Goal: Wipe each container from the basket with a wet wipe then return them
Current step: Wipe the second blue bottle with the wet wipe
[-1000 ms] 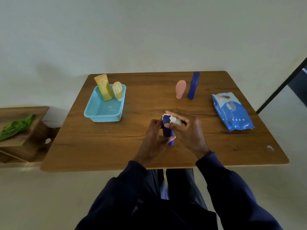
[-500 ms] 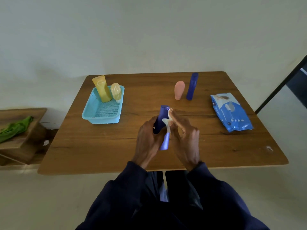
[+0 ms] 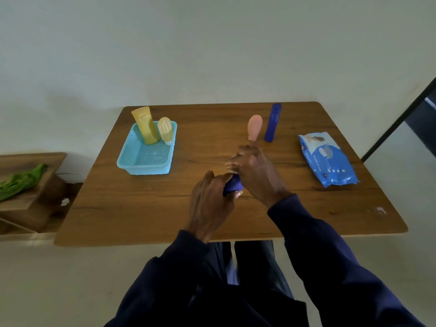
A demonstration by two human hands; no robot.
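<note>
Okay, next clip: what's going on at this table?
A person is wiping a dark blue container, gripped in the left hand, while the right hand rubs a white wet wipe over its top. A yellow tube and a pale yellow bottle stand in the light blue basket. A pink bottle, a blue tube and the wipes pack sit on the table.

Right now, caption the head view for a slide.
Both hands, left and right, wipe a dark blue container; two containers wait in the basket, two stand outside.
</note>
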